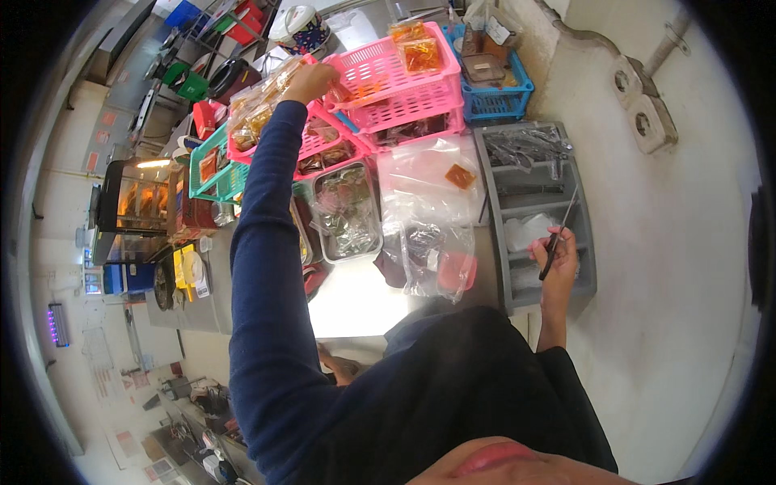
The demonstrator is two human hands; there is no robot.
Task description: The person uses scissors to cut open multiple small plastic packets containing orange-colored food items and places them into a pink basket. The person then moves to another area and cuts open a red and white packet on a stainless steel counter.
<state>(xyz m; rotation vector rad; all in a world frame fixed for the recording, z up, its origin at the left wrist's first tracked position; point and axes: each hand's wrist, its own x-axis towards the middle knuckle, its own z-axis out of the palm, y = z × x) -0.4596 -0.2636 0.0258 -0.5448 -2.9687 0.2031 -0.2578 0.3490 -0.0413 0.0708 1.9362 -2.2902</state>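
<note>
My left hand (312, 82) reaches over the pink plastic baskets (397, 76); its fingers are at a small orange sauce packet (341, 92) by the basket's left end, and the grip is partly hidden. Beside it lies a heap of clear sauce packets (251, 118). More orange packets (420, 56) rest at the basket's far end. My right hand (559, 254) holds scissors (551, 253) with black handles above a grey cutlery tray (591, 242), the blades pointing away from me. On clear plastic bags (424, 176) lies one brown-orange packet (460, 176).
Blue baskets (497, 100) with containers stand at the back right, against the wall. A metal tray (348, 209) of plastic-covered greens sits near the middle. A teal basket (219, 173) is at the left. A lit food warmer (142, 203) stands farther left.
</note>
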